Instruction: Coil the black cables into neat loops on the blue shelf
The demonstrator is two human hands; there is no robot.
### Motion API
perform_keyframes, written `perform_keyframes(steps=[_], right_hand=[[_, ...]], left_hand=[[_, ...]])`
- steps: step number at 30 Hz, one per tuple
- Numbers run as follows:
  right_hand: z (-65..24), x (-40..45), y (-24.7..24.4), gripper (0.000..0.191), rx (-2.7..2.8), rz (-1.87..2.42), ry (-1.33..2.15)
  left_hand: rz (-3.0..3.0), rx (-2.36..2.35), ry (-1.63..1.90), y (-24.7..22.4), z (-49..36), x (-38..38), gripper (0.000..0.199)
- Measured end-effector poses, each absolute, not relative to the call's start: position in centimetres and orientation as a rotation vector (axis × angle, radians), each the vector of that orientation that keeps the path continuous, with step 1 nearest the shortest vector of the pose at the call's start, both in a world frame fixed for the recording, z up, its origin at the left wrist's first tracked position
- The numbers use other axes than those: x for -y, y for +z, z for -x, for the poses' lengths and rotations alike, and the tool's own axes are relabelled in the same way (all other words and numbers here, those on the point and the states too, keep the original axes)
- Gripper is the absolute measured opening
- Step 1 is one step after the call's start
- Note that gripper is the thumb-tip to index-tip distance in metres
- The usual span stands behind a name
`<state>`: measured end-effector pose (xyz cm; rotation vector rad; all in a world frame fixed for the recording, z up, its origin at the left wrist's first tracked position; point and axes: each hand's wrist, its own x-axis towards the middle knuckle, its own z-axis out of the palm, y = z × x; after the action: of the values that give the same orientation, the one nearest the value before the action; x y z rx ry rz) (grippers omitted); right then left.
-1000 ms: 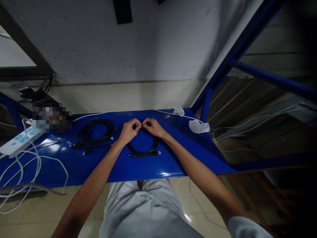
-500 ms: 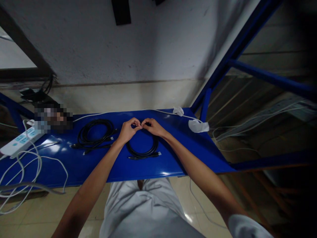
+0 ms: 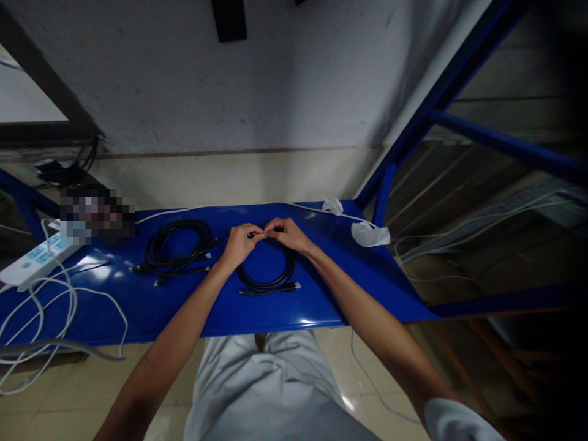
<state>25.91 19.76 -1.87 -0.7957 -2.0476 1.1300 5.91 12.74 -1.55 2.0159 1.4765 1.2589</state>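
Observation:
A black cable (image 3: 263, 286) lies coiled in a ring on the blue table (image 3: 220, 315), its two plug ends at the near side. Over the far side of this ring, my left hand (image 3: 240, 243) and my right hand (image 3: 285, 234) meet with their fingertips pinched together. Whatever is between the fingers is too small or hidden to make out. The hands cover the far part of the ring. Left of my left hand sit more coiled black cables (image 3: 158, 248), their plug ends pointing outward.
A white power strip (image 3: 39, 260) stands at the left with loose white cords (image 3: 73, 300) hanging over the table edge. Crumpled white wrappers (image 3: 370, 234) lie at the far right. A blue metal frame (image 3: 386, 193) rises on the right, and a wall closes off the back.
My hands stay at the far side of the ring. The left fingers have drawn in slightly, closer together. The cables lie as before; the view has shifted a little.

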Motion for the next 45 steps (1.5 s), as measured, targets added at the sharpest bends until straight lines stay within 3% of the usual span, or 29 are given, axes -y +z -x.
perform_keyframes(steps=[15,22,26,30,36,41,45], right_hand=[[-25.9,-19.5,-1.3,0.017,2.111,0.948,0.801],[-26.9,-19.7,-1.2,0.015,2.350,0.938,0.571],[-27.6,-20.5,-1.6,0.015,2.350,0.929,0.550],[-28.1,-21.2,-1.9,0.013,2.309,0.969,0.519],[-28.0,-21.2,-2.1,0.012,2.216,1.058,0.484],[-27.5,-20.7,-1.3,0.014,2.075,0.989,0.454],[-26.3,-19.5,-0.1,0.027,1.897,0.782,0.794]], left_hand=[[-2.160,-1.602,1.256,-2.3,-5.8,-13.0,0.013],[-2.330,-1.575,1.097,-1.2,-5.0,-13.9,0.007],[-2.347,-1.751,1.031,-0.7,-2.2,-13.5,0.030],[-2.245,-1.948,0.951,-0.7,1.4,-13.2,0.031],[-2.052,-1.700,0.967,-0.8,2.7,-14.1,0.005],[-1.964,-1.588,1.054,0.4,0.3,-14.4,0.004],[-1.577,-1.314,1.301,1.5,-2.7,-13.6,0.026]])
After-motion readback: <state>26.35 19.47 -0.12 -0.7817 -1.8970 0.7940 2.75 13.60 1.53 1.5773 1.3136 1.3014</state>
